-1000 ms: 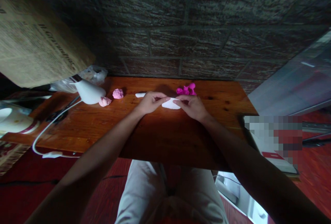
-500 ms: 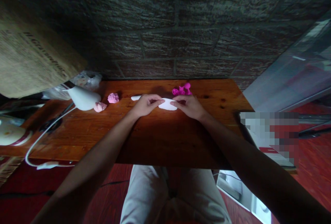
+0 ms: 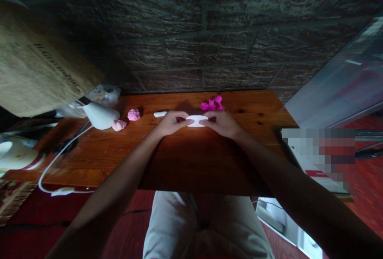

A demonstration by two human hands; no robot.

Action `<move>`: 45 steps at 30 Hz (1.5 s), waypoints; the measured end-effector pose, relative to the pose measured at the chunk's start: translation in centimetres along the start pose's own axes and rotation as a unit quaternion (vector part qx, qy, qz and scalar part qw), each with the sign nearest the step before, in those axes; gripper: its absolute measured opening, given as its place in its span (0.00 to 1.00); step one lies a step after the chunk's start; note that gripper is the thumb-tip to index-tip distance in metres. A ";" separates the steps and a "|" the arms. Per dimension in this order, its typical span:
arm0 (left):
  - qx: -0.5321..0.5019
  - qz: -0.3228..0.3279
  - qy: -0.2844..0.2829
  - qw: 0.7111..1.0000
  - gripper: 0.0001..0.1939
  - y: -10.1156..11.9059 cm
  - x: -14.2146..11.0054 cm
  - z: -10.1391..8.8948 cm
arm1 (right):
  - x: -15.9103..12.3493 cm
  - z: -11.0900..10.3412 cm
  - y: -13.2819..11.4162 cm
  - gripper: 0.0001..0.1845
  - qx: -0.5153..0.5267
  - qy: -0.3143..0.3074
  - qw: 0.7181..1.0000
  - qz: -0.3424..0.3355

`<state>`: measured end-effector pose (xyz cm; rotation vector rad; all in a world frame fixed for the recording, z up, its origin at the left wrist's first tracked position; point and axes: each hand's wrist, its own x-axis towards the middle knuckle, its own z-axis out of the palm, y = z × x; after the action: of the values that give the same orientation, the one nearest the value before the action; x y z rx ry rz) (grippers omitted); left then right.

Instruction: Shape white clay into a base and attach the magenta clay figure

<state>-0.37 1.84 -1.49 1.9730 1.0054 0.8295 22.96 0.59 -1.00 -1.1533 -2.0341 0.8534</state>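
Between my hands is a flat, rounded white piece (image 3: 197, 121) that looks like modelling clay. My left hand (image 3: 175, 122) pinches its left end between thumb and fingers. The right end is pinched the same way by my right hand (image 3: 222, 122). Both hands are low over the wooden table (image 3: 191, 163); whether the piece touches the wood I cannot tell. Just behind my right hand lie pink plastic pieces (image 3: 212, 103), possibly cutters or moulds. A white stick-like tool (image 3: 160, 113) pokes out beyond my left hand, partly hidden by it.
Two crumpled pink clay-like lumps, one (image 3: 133, 115) farther back and one (image 3: 119, 125) against a white lamp base (image 3: 103, 116), lie on the left. A white cable (image 3: 44, 171) runs off the front edge. A brown shade (image 3: 44, 59) overhangs the left; a stone wall (image 3: 185, 43) stands behind.
The white piece has tilted or bent between my fingers and now shows a narrower, more oval outline. Both hands keep their pinch. The whole view has shifted slightly.
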 end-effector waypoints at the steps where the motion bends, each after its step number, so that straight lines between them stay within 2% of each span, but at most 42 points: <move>1: 0.000 -0.004 -0.004 1.000 0.17 -0.1 0.0 0.0 | 0.0 -0.1 0.0 0.09 -0.002 0.000 1.000 0.002; 7: 0.033 -0.010 -0.031 0.999 0.18 -0.1 0.0 0.0 | -0.1 -0.2 0.0 0.08 -0.004 0.004 1.000 -0.004; 15: 0.058 0.006 -0.015 0.998 0.18 0.3 0.0 0.1 | 0.1 0.1 0.1 0.08 -0.005 0.008 1.000 0.006; 20: 0.051 0.002 0.000 0.999 0.20 0.7 -0.1 0.0 | 0.2 0.2 0.4 0.09 0.005 -0.013 1.000 -0.008; 29: 0.033 -0.009 -0.001 0.999 0.20 0.0 0.1 0.1 | 0.1 -0.1 0.2 0.12 -0.028 -0.015 0.999 0.001; 34: 0.020 -0.009 -0.001 1.000 0.20 0.0 0.1 -0.1 | 0.2 0.0 0.4 0.12 0.007 -0.011 1.000 0.008; 39: -0.011 -0.027 0.001 1.000 0.20 0.0 0.1 -0.2 | 0.3 -0.5 0.5 0.19 0.027 -0.034 0.999 -0.008; 45: -0.027 -0.028 0.013 0.999 0.21 0.1 0.2 -0.5 | 0.2 -0.9 0.4 0.22 0.011 -0.028 0.999 0.014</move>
<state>-0.62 2.09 -1.10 1.8845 1.0398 0.8446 23.77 1.13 -0.78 -1.1602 -2.0530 0.9276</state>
